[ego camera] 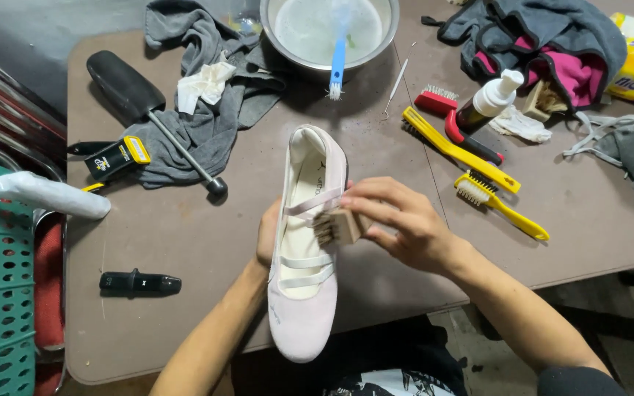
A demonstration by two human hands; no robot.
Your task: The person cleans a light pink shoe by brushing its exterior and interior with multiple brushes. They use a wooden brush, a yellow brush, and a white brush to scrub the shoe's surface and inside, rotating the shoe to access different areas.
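Pale pink, the flat shoe (308, 249) hangs over the near edge of the brown bench (185, 235), its toe toward the person. The left hand (267, 233) clasps its side; the right hand (398, 220) pinches a small wooden brush (337, 226) against the elastic straps. Yellow-handled brushes (478, 172) lie just right.

A brown table (185, 235) bears grey cloths (207, 110), yellow brushes (478, 172), a steel bowl (329, 33) and a black bottle (139, 283).
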